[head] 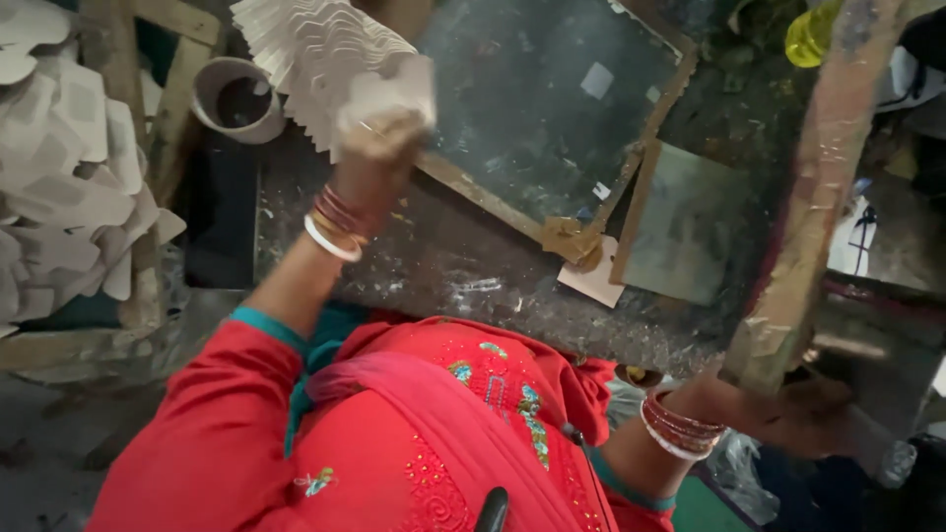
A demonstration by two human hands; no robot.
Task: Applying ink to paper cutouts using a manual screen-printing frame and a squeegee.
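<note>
Left hand [379, 128] fingers closed on fanned stack of pale die-cut cardboard blanks [315, 54]; right hand [808, 414] blurred, grip indeterminate, beside worn wooden lever [823, 187].

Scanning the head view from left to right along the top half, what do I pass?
Pile of white die-cut card pieces → round pale cup → left hand holding a fanned stack of white cards → dark framed plate → smaller grey plate → slanted wooden post.

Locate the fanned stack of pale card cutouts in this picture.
In the head view, upper left of centre: the left hand grips the card stack, just right of the grey cup.
</note>
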